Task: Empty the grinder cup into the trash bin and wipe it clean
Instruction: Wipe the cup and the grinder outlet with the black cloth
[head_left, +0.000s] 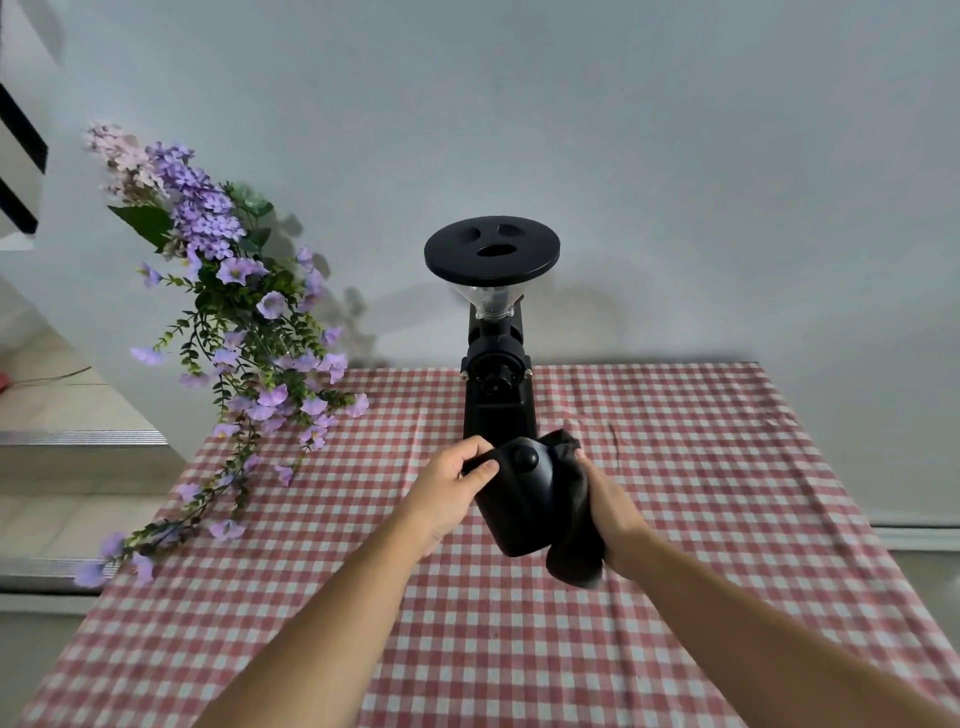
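The black grinder cup (524, 506), with a round knob on its lid, is held tilted above the table, just in front of the grinder. My left hand (452, 488) grips the cup's upper left edge near the lid. My right hand (610, 506) presses a dark cloth (574, 551) against the cup's right side; the cloth wraps round that side and hangs below the cup. The trash bin is not in view.
The black coffee grinder (496, 332) with a wide round hopper lid stands at the table's far edge by the wall. A spray of purple artificial flowers (244, 332) leans over the table's left corner. A red-and-white checked tablecloth (701, 467) covers the table.
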